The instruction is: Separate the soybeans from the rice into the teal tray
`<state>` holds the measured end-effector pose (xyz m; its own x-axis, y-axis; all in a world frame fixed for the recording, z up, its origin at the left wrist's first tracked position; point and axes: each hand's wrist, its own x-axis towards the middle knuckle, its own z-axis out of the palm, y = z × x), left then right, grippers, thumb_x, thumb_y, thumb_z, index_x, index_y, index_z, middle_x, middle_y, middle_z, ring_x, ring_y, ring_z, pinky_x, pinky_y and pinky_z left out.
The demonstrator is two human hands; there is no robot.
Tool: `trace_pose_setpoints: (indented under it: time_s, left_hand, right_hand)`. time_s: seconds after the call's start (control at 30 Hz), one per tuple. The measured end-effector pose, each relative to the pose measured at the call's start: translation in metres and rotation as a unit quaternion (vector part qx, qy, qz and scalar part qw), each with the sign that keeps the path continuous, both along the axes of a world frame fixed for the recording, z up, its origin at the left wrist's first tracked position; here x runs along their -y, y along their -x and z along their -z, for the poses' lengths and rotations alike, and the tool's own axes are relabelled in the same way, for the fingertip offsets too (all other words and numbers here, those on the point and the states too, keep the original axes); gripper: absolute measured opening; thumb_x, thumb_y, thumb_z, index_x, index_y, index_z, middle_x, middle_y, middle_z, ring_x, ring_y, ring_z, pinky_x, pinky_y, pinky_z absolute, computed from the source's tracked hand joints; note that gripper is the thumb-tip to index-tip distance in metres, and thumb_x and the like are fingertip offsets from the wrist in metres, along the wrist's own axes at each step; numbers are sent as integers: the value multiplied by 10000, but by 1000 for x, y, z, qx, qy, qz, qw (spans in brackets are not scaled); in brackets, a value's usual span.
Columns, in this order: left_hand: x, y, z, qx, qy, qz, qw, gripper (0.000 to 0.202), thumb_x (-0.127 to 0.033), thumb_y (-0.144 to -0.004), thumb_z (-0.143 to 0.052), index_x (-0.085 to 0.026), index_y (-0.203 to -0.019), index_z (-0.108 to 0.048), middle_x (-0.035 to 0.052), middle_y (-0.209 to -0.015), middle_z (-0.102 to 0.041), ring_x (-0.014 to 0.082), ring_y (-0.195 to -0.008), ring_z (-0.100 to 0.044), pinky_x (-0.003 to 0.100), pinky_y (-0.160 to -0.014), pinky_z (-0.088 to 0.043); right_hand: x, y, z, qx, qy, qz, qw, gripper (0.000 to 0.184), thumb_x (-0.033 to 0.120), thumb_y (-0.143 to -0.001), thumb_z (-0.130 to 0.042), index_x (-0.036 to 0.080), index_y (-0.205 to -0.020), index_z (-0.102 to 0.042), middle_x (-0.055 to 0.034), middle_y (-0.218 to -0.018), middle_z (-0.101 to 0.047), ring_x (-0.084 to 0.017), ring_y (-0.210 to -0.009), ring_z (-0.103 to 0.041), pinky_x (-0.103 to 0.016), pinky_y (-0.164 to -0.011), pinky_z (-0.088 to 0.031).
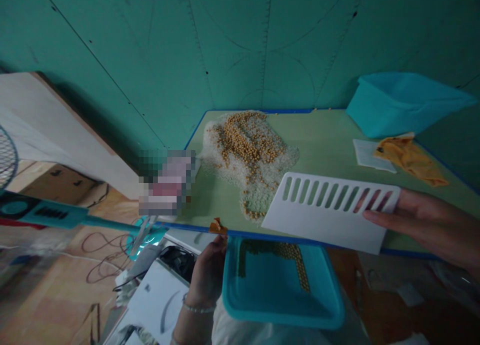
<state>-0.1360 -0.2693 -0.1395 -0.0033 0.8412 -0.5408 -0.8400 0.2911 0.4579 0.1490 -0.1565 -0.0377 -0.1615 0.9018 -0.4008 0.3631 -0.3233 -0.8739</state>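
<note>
My right hand (pixel 423 225) is closed round the right end of a white slotted plastic panel (pixel 322 220), thumb on its near face. The panel's left edge is beside a spread of white rice-like grains (pixel 258 180) topped with a heap of yellow soybeans (pixel 243 140). At the table's front edge, my left hand (pixel 210 265) is closed at the left rim of a teal basin (pixel 281 310); its fingertips are mostly hidden. Just below the table edge, the basin has soybeans along its far and side parts.
A blue-edged pale green table (pixel 318 135) stands against a green wall. At its right are a teal bin (pixel 405 105), an orange cloth (pixel 412 160) and white paper (pixel 367 152). A blurred-out item (pixel 168 185) lies left. A teal fan (pixel 48 210) and cables are further left.
</note>
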Motion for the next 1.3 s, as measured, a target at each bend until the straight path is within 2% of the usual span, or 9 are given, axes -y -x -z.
trace_pose_setpoints:
  time_s: [0.13, 0.27, 0.37, 0.6, 0.77, 0.87, 1.07, 1.3]
  left_hand:
    - [1, -1, -1, -21, 33, -2, 999, 207, -171, -539, -603, -194, -738, -658, 9, -700, -697, 233, -744, -655, 372, -743, -493]
    - [0, -1, -1, -19, 44, -4, 999, 219, -182, -522, -621, -203, -736, -661, 13, -698, -700, 244, -734, -654, 379, -728, -497]
    - [0, -1, -1, -13, 44, -4, 999, 228, -177, -525, -614, -208, -746, -659, 15, -696, -700, 251, -738, -652, 382, -719, -498]
    - [2, 0, -1, -24, 56, -8, 998, 204, -179, -535, -600, -196, -733, -645, 21, -751, -703, 243, -716, -654, 381, -718, -496]
    - [1, 0, 0, -19, 49, -5, 999, 201, -188, -541, -610, -194, -740, -644, 16, -756, -698, 240, -742, -651, 374, -733, -490]
    - [1, 0, 1, -21, 39, -5, 999, 192, -187, -550, -600, -195, -737, -647, 16, -749, -696, 239, -753, -650, 371, -736, -488]
    - [2, -1, 2, -30, 31, -2, 999, 186, -182, -566, -581, -205, -738, -647, 24, -730, -696, 242, -748, -647, 369, -714, -491]
    - [3, -1, 2, -17, 33, 0, 999, 179, -171, -583, -575, -193, -749, -637, 16, -715, -685, 241, -757, -645, 380, -727, -489]
  right_hand:
    - [-4, -1, 0, 7, -27, -4, 1000, 317, 468, -451, -774, 293, -693, -669, 15, -764, -734, -199, -747, -678, -269, -687, -558]
    - [-12, -6, 3, 15, -49, 19, 999, 366, 484, -435, -777, 301, -736, -677, 20, -791, -734, -191, -781, -674, -239, -672, -546]
    - [-18, -12, 7, 13, -58, 9, 998, 387, 480, -458, -776, 307, -790, -678, 24, -845, -732, -182, -813, -669, -228, -682, -536]
    - [-19, -13, 10, 13, -37, -28, 999, 355, 469, -525, -753, 295, -825, -676, 13, -903, -726, -198, -870, -661, -250, -719, -533]
    - [-17, -13, 10, 19, -53, -20, 998, 376, 481, -493, -761, 287, -804, -678, 8, -872, -731, -207, -842, -667, -267, -715, -539]
    - [-17, -12, 11, 22, -52, -12, 998, 373, 473, -521, -752, 283, -833, -677, 3, -899, -729, -216, -863, -665, -289, -739, -538]
    - [-13, -10, 9, 15, -34, -33, 999, 338, 465, -530, -750, 288, -811, -684, 1, -883, -733, -234, -879, -664, -318, -771, -538]
    - [-11, -9, 8, 19, -33, -31, 999, 339, 470, -540, -745, 282, -814, -680, -5, -887, -733, -222, -873, -667, -298, -755, -541]
